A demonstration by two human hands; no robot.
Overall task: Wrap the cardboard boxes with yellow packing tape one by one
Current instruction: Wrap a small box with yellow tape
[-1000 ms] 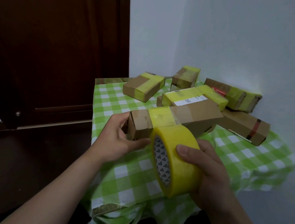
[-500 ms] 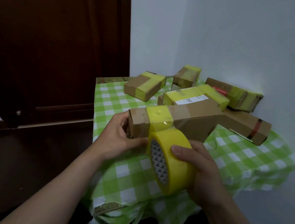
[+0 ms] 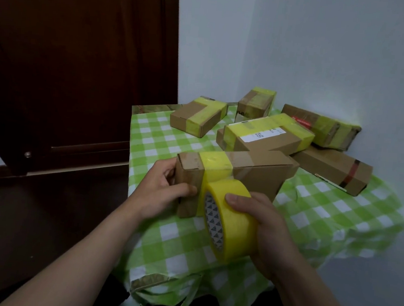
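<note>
Checked surface (image 3: 313,211), white corner (image 3: 247,59), dark door (image 3: 81,69). Left hand (image 3: 160,193) fingers grip a box (image 3: 258,172); right hand (image 3: 265,229) fingers, the tape (image 3: 235,231).

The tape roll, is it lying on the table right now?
No, the right hand holds the tape roll up against the box gripped by the left hand.

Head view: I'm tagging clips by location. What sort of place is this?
Likely a home room corner: dark wooden door, green checked tablecloth, taped cardboard boxes piled against the white walls.
</note>
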